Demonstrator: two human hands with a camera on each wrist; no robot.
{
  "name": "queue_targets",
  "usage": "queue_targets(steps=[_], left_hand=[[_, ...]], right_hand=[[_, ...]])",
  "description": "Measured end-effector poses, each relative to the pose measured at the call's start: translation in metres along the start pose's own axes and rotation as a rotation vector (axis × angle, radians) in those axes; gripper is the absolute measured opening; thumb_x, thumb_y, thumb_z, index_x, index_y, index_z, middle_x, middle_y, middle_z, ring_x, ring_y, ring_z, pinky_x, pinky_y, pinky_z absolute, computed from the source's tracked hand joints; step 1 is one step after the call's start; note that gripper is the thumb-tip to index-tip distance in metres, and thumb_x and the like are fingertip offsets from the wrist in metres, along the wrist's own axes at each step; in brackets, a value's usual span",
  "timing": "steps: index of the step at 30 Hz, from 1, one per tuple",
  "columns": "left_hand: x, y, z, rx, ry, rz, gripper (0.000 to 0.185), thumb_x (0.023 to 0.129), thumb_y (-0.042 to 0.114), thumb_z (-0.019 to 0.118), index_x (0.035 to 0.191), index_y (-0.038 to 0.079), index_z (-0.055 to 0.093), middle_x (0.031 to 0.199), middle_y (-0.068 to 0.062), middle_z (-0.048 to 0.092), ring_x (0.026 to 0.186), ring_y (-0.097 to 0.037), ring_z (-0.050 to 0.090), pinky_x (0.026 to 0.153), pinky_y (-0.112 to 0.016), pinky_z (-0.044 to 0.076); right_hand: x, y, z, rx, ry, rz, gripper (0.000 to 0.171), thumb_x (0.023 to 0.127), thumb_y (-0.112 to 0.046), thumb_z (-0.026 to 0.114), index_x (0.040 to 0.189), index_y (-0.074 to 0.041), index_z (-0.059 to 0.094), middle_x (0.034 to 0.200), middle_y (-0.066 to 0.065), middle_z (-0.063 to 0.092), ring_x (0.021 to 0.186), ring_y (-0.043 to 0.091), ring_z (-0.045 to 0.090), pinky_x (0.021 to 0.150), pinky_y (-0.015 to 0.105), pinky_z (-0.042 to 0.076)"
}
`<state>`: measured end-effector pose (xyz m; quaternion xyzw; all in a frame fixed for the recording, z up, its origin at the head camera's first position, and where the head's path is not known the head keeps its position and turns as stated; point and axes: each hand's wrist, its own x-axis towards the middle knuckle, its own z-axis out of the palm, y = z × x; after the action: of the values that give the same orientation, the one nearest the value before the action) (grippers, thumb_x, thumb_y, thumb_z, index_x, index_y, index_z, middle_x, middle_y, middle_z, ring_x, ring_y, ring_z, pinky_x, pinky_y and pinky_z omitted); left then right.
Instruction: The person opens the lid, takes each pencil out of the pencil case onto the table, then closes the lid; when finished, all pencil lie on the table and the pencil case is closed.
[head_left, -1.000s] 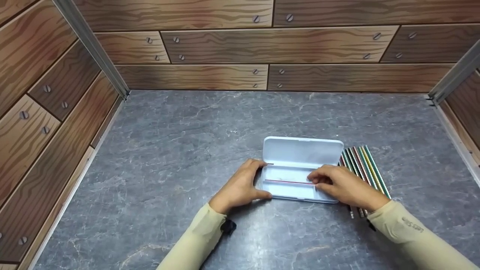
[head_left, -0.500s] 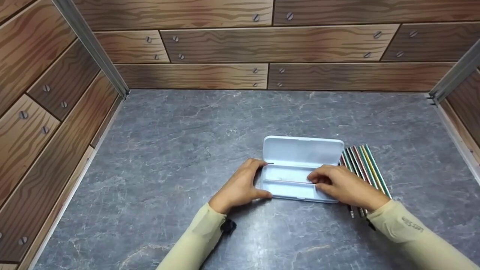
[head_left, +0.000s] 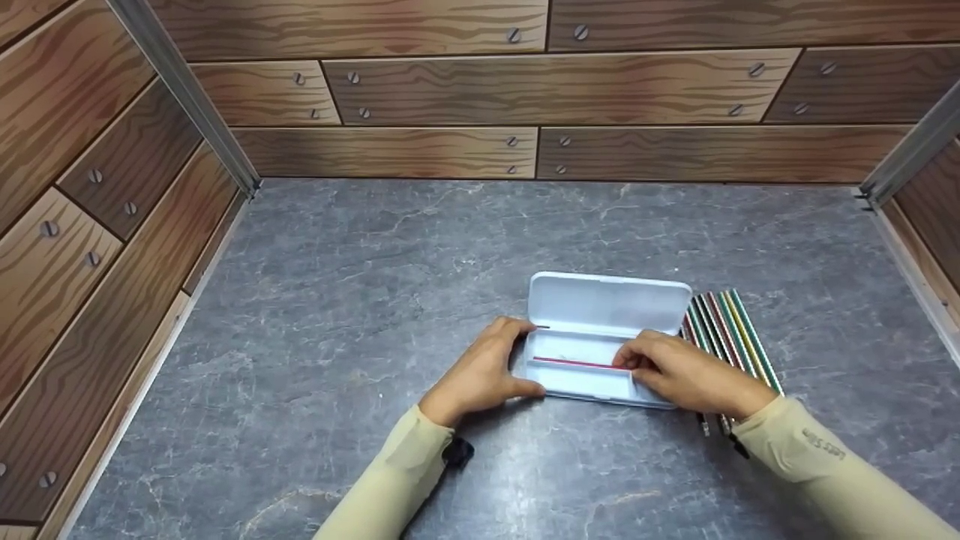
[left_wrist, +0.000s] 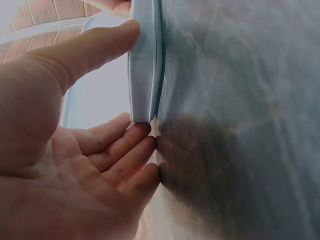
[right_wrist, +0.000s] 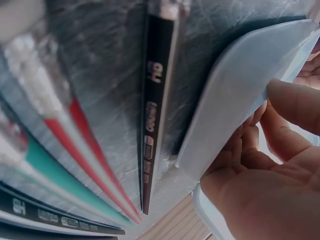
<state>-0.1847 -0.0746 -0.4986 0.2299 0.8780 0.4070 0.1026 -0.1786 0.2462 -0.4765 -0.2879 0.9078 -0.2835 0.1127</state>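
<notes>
A pale blue pencil case lies open on the grey table, its lid raised at the back. My left hand grips the case's left end, thumb at the front edge and fingers at the back corner. In the left wrist view, the thumb presses the case's side and the fingertips touch its end. A thin red pencil lies lengthwise along the divider inside the case. My right hand reaches into the right part of the case and pinches the pencil's right end, which the fingers hide.
Several striped pencils in green, red, yellow and black lie side by side right of the case, partly under the right forearm. In the right wrist view a black HB pencil lies closest to the case. Wood-patterned walls enclose the table.
The pencil in the case shows red, then pale, then a thicker red line, as if turned in the fingers. The case and right hand have shifted very slightly right; the left hand stays.
</notes>
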Motion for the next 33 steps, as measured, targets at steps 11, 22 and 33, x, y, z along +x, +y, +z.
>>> queue_targets(steps=[11,22,33], left_hand=[[0.000,-0.001,0.000,-0.004,0.005,-0.003,0.087,0.082,0.021,0.100,0.154,0.001,0.057,0.150,-0.015,0.062,0.140,-0.029,0.059,0.129,-0.046,0.047],[0.000,-0.001,0.001,-0.001,0.011,0.000,0.085,0.082,0.020,0.100,0.153,0.002,0.058,0.149,-0.014,0.062,0.141,-0.029,0.059,0.130,-0.046,0.047],[0.000,-0.001,0.001,0.002,0.013,0.010,0.086,0.082,0.020,0.101,0.153,0.001,0.058,0.149,-0.015,0.062,0.140,-0.029,0.060,0.129,-0.046,0.047]], right_hand=[[-0.005,0.004,0.000,0.055,0.133,0.066,0.020,0.093,-0.004,0.084,0.109,-0.016,0.086,0.102,-0.003,0.081,0.094,0.003,0.067,0.087,0.026,0.059],[-0.008,0.000,-0.005,0.118,0.212,0.149,0.017,0.093,-0.011,0.089,0.108,-0.020,0.089,0.106,-0.002,0.085,0.095,0.001,0.072,0.087,0.020,0.061],[-0.034,0.011,-0.016,0.258,0.342,0.215,0.019,0.095,-0.007,0.088,0.114,-0.009,0.087,0.108,0.007,0.084,0.091,-0.003,0.070,0.079,0.015,0.060]])
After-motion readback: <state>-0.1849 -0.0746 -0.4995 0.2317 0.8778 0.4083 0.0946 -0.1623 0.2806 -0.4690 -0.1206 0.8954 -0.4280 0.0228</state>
